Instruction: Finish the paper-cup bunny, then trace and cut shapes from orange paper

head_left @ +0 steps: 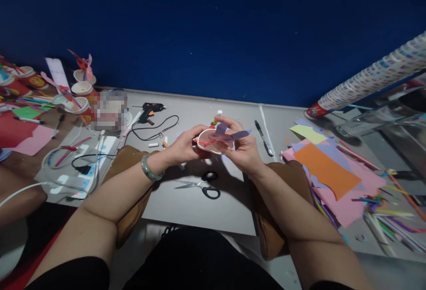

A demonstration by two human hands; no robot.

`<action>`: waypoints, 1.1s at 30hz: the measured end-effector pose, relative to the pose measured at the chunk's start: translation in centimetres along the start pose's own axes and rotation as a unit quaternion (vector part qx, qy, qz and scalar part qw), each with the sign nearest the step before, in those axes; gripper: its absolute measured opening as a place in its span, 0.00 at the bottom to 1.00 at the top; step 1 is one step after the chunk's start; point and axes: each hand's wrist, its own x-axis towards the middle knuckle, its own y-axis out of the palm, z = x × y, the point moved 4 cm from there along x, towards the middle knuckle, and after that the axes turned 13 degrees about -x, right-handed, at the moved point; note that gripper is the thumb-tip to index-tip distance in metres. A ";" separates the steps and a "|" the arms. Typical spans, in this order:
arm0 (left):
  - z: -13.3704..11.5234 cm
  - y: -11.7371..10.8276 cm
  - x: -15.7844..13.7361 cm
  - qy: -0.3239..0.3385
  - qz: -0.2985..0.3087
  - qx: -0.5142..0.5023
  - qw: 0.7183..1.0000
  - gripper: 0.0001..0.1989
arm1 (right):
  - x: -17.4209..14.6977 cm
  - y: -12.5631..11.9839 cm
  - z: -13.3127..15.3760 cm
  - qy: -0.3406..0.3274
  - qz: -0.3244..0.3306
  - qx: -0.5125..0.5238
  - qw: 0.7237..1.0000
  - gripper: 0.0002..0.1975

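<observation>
Between both hands, above the middle of the table, is a paper cup (pixel 207 144) with a white rim, its mouth tilted toward me. My left hand (pixel 187 147) wraps round the cup's left side. On its other side my right hand (pixel 242 149) grips the cup near purple paper pieces (pixel 227 134) that stick out over the rim. Something red shows inside the cup. Its outer wall is mostly hidden by my fingers. Below the hands lie black-handled scissors (pixel 202 185), blades pointing left.
A black glue gun (pixel 150 111) with its cable lies back left; a black marker (pixel 264 138) is right of the hands. Coloured paper (pixel 328 168) and pipe cleaners cover the right side, before a long stack of cups (pixel 372 77). Decorated cups (pixel 81 99) and another person's arm (pixel 20 188) are left.
</observation>
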 end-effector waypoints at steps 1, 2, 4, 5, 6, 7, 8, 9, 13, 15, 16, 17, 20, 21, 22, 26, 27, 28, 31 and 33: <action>0.0 0.0 0.0 0.002 0.000 0.002 1.000 0.29 | 0.0 0.0 0.0 0.000 0.002 0.005 1.000 0.11; -0.1 0.0 0.0 0.005 0.000 0.003 1.000 0.28 | 0.1 0.0 0.0 0.000 0.002 0.012 1.000 0.11; -0.2 0.0 0.0 0.012 -0.001 0.005 1.000 0.28 | 0.1 -0.1 -0.1 -0.002 0.000 0.028 1.000 0.10; -0.2 0.0 0.0 0.014 -0.001 0.006 1.000 0.27 | 0.1 -0.1 -0.1 -0.002 -0.001 0.035 0.999 0.09; -0.3 -0.1 0.0 0.015 -0.002 0.006 1.000 0.27 | 0.1 -0.1 -0.1 0.000 0.000 0.038 0.999 0.08; -0.3 -0.1 0.0 0.017 -0.001 0.006 1.000 0.26 | 0.1 -0.1 -0.2 0.003 0.003 0.039 0.999 0.08; -0.3 -0.1 0.0 0.018 0.000 0.006 1.000 0.26 | 0.1 -0.1 -0.2 0.007 0.006 0.039 0.999 0.09; -0.3 -0.1 0.0 0.019 0.001 0.006 1.000 0.26 | 0.1 -0.1 -0.3 0.009 0.008 0.038 0.999 0.09; -0.4 -0.1 0.0 0.017 0.003 0.009 1.000 0.27 | 0.1 0.0 -0.3 0.017 0.013 0.039 0.999 0.13; -0.4 -0.1 0.1 0.013 0.000 0.000 1.000 0.28 | 0.1 0.1 -0.3 0.019 0.020 0.045 0.999 0.16; -0.4 -0.2 0.2 0.007 -0.005 -0.009 1.000 0.28 | 0.1 0.2 -0.4 0.019 0.022 0.054 0.998 0.19; -0.4 -0.3 0.2 -0.002 -0.013 -0.025 1.000 0.30 | 0.1 0.3 -0.5 0.017 0.018 0.066 0.997 0.23; -0.4 -1.0 0.5 -0.048 -0.040 -0.109 0.992 0.31 | 0.1 0.0 -0.9 0.028 -0.015 0.093 0.995 0.38; -0.4 -1.4 0.7 -0.061 -0.048 -0.145 0.986 0.31 | 0.1 -0.2 -1.0 0.039 -0.025 0.091 0.995 0.40; -0.4 -1.7 0.8 -0.071 -0.056 -0.181 0.979 0.29 | 0.1 -0.3 -1.1 0.049 -0.031 0.081 0.995 0.38; -0.2 -3.6 1.3 -0.096 -0.124 -0.262 0.952 0.27 | 0.2 -0.1 -0.7 0.054 0.079 -0.026 0.995 0.15; 0.0 -4.0 1.3 -0.108 -0.144 -0.270 0.946 0.26 | 0.1 0.4 -0.6 0.049 0.141 -0.074 0.986 0.11; 0.2 -4.4 1.3 -0.121 -0.160 -0.279 0.939 0.26 | 0.0 0.8 -0.5 0.047 0.198 -0.135 0.970 0.08; 0.7 -4.9 1.4 -0.148 -0.188 -0.309 0.920 0.28 | -0.1 1.3 -1.1 0.057 0.300 -0.357 0.883 0.08; 0.8 -5.0 1.4 -0.153 -0.195 -0.323 0.913 0.28 | 0.1 1.1 -1.6 0.071 0.329 -0.459 0.822 0.09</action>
